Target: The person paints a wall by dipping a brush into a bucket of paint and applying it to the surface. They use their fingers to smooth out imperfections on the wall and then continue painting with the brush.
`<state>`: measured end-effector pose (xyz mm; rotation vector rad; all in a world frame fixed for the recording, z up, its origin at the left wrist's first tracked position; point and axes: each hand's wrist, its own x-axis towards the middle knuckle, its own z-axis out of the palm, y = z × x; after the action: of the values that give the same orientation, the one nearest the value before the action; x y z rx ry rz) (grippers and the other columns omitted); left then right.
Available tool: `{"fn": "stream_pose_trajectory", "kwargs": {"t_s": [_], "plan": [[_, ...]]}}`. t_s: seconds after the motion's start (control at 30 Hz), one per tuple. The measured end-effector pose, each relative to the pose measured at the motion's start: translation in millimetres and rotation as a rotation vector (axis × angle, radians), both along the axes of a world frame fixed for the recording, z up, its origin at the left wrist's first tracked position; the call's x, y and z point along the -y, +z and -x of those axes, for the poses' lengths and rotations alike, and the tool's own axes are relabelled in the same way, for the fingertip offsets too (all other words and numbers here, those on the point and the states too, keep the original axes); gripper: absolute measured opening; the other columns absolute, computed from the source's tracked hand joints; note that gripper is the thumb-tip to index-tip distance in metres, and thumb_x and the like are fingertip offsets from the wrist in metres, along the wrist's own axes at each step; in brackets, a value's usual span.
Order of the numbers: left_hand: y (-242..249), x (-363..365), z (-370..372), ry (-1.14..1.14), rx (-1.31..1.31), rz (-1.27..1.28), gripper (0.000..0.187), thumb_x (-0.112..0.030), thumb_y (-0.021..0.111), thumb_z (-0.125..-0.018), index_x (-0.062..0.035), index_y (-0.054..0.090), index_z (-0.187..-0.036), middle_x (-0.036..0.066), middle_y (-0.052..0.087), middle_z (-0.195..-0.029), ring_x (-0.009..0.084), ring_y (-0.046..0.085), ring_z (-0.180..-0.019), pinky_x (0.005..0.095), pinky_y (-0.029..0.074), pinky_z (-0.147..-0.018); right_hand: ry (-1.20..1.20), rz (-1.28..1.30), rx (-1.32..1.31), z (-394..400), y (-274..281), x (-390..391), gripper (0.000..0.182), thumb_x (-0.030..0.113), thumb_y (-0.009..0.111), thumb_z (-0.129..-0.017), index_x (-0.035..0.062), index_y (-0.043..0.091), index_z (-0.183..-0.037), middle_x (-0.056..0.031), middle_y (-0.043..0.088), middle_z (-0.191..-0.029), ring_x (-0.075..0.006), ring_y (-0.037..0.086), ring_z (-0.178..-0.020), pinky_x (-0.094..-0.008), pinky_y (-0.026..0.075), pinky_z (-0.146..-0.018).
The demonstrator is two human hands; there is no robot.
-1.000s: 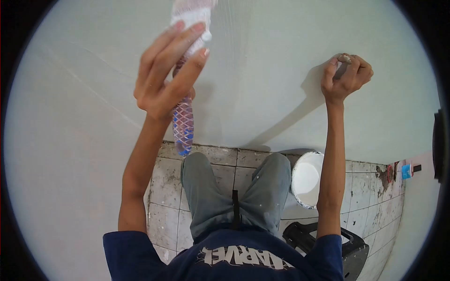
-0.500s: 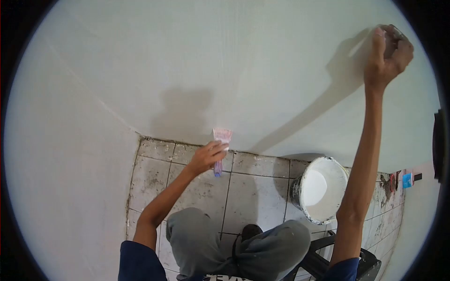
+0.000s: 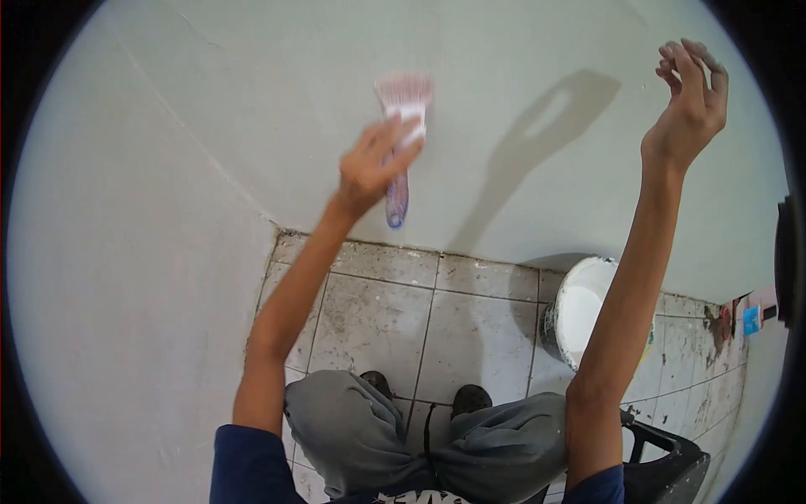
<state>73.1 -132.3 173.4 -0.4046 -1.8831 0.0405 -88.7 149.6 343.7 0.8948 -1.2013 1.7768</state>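
My left hand (image 3: 374,168) is closed around a paintbrush (image 3: 396,206) with a purple-blue handle and pinkish bristles. The brush points up against the pale wall (image 3: 520,50), slightly blurred. At the upper right, my right hand (image 3: 690,92) is raised near the wall with its fingers bent and partly apart, and nothing shows in it. A white bucket (image 3: 578,315) stands on the tiled floor by the wall, partly hidden behind my right forearm.
A black plastic chair (image 3: 672,458) is at the lower right. Small blue (image 3: 751,319) and red items lie by the far right corner. Dirty floor tiles (image 3: 369,323) run along the wall, with my knees and shoes above them.
My left hand has moved up the wall with the brush. My right hand has turned, and the dark object seen at its fingers before no longer shows. The view has shifted slightly.
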Motion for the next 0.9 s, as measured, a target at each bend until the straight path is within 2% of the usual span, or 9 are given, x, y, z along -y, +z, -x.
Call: {"fn": "stream_pose_trajectory", "kwargs": {"t_s": [0.17,0.2,0.27,0.3,0.37,0.53,0.67,0.8,0.9], "plan": [[-170.9,-8.1,-29.8,0.012,0.535,-0.055,0.035,-0.002,0.067,-0.075,-0.0097,0.069,-0.110,0.008,0.066,-0.120,0.0297,0.063,-0.110,0.0354,0.058,-0.083,0.009,-0.049,-0.023,7.2,-2.7,-25.3,0.022,0.013,0.061,-0.089,-0.0020,0.066,-0.103,-0.0129,0.071,-0.093,-0.0190,0.066,-0.087,-0.0330,0.049,-0.079],[-182.8,-9.0,-37.0,0.006,0.584,-0.080,0.035,-0.002,0.067,-0.076,-0.0098,0.069,-0.110,0.007,0.066,-0.120,0.0294,0.063,-0.109,0.0355,0.058,-0.084,-0.005,-0.078,-0.030,6.2,1.6,-29.8,0.022,0.015,0.060,-0.088,-0.0010,0.067,-0.101,-0.0133,0.072,-0.093,-0.0200,0.067,-0.088,-0.0346,0.050,-0.079],[-192.0,-10.5,-39.6,-0.023,0.683,-0.135,0.036,-0.002,0.067,-0.076,-0.0100,0.068,-0.111,0.006,0.067,-0.119,0.0288,0.063,-0.108,0.0357,0.057,-0.084,-0.028,-0.046,-0.150,-24.9,9.9,-25.1,0.012,0.006,0.054,-0.087,0.0023,0.058,-0.098,-0.0065,0.058,-0.079,-0.0143,0.055,-0.070,-0.0285,0.043,-0.063],[-177.4,-15.7,-38.4,-0.083,0.684,-0.230,0.036,-0.001,0.067,-0.075,-0.0099,0.069,-0.110,0.005,0.067,-0.120,0.0275,0.063,-0.109,0.0369,0.057,-0.085,-0.028,-0.042,-0.183,-28.7,10.0,-26.1,0.011,0.004,0.052,-0.087,0.0034,0.056,-0.097,-0.0042,0.055,-0.076,-0.0119,0.051,-0.065,-0.0264,0.041,-0.058],[-132.7,-13.1,-25.8,-0.063,0.506,-0.109,0.035,0.003,0.066,-0.074,-0.0080,0.070,-0.108,0.006,0.068,-0.120,0.0279,0.063,-0.108,0.0364,0.057,-0.083,-0.016,-0.039,-0.224,-28.8,9.0,-28.5,0.010,0.002,0.050,-0.088,0.0051,0.053,-0.096,-0.0008,0.052,-0.073,-0.0074,0.047,-0.061,-0.0229,0.037,-0.054],[56.4,-5.5,0.6,-0.111,0.089,-0.030,0.026,0.011,0.060,-0.078,-0.0018,0.071,-0.099,0.015,0.073,-0.105,0.0300,0.070,-0.093,0.0373,0.056,-0.080,0.117,-0.006,-0.095,-16.5,1.7,-31.2,0.010,0.002,0.049,-0.087,0.0058,0.053,-0.096,-0.0004,0.051,-0.071,-0.0059,0.045,-0.061,-0.0209,0.035,-0.053],[95.4,-34.0,-3.8,0.081,-0.239,0.076,0.026,0.011,0.062,-0.078,-0.0021,0.073,-0.098,0.015,0.073,-0.102,0.0286,0.071,-0.092,0.0357,0.055,-0.081,0.225,0.003,-0.073,-0.3,-6.8,-31.8,0.009,0.005,0.049,-0.087,0.0056,0.053,-0.096,0.0005,0.050,-0.065,-0.0067,0.046,-0.062,-0.0223,0.035,-0.055],[-19.3,-10.3,7.5,0.169,-0.099,0.051,0.027,0.005,0.067,-0.081,-0.0062,0.075,-0.104,0.011,0.073,-0.108,0.0273,0.068,-0.096,0.0350,0.054,-0.078,0.170,-0.007,0.027,4.8,-18.5,-26.6,0.009,0.005,0.049,-0.086,0.0040,0.053,-0.094,0.0014,0.047,-0.061,-0.0076,0.045,-0.061,-0.0240,0.036,-0.058],[-122.4,-39.4,-14.9,0.135,0.291,-0.197,0.038,0.003,0.070,-0.076,-0.0066,0.071,-0.113,0.011,0.071,-0.113,0.0272,0.064,-0.090,0.0351,0.053,-0.074,0.160,-0.018,-0.001,15.9,-23.8,-28.1,0.009,0.003,0.048,-0.085,0.0026,0.053,-0.093,0.0004,0.046,-0.060,-0.0068,0.043,-0.059,-0.0246,0.034,-0.055]]}}
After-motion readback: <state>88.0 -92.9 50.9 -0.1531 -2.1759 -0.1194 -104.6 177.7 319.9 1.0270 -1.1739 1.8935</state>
